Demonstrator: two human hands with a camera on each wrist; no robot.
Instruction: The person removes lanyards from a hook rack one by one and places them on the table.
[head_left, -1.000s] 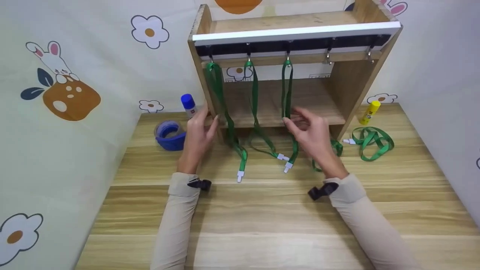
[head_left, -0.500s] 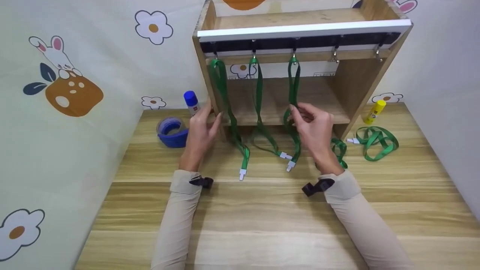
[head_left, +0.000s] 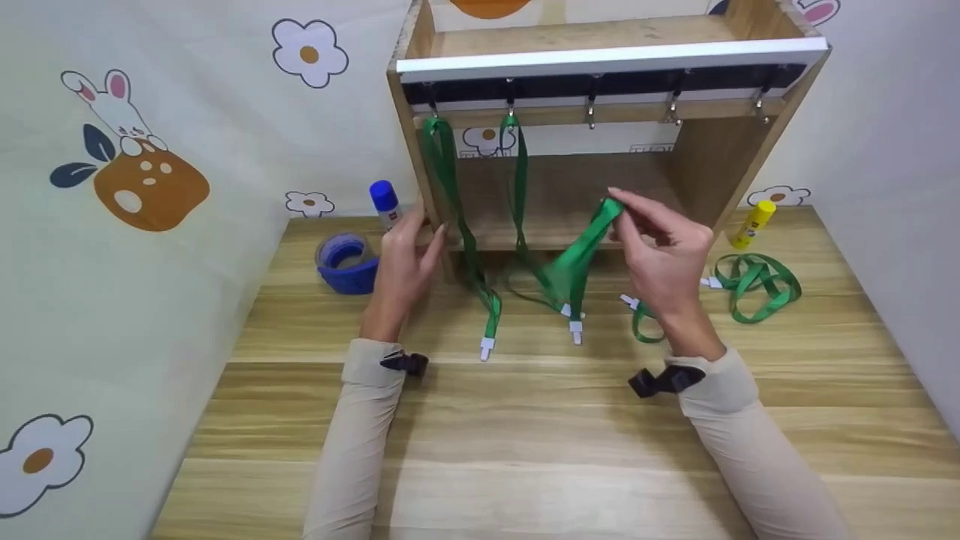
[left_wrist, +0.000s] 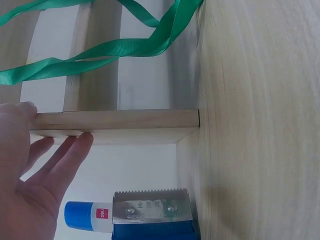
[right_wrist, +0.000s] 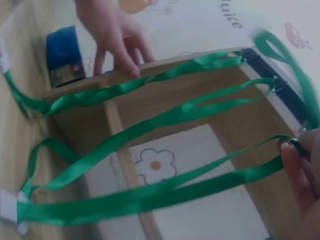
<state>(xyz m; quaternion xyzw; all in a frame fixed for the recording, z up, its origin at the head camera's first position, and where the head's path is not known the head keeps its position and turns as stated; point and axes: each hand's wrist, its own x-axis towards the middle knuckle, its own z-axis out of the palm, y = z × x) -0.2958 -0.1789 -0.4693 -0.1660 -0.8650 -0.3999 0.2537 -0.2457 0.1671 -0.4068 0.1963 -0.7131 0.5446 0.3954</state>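
Observation:
My right hand (head_left: 666, 251) pinches a green lanyard (head_left: 590, 244) by its upper part, in front of the wooden shelf (head_left: 720, 161). The lanyard is off the hooks, and its white clip (head_left: 576, 331) dangles near the table. At the shelf's left side panel (left_wrist: 120, 120), my left hand (head_left: 405, 259) grips the edge, thumb on one face and fingers on the other. Two more green lanyards hang from the left hooks, one on the first (head_left: 447, 165) and one on the second (head_left: 520, 180). The third hook (head_left: 591, 114) and those right of it carry nothing.
Blue tape on a dispenser (head_left: 349, 277) and a blue-capped glue stick (head_left: 385, 201) stand left of the shelf. Right of it are a yellow glue stick (head_left: 754, 225) and a coiled green lanyard (head_left: 765, 292). Another lanyard (head_left: 643, 326) lies partly behind my right hand.
The third lanyard has come off its hook and moved down with my right hand, which has shifted right. My left hand stays on the side panel. The head view has shifted slightly.

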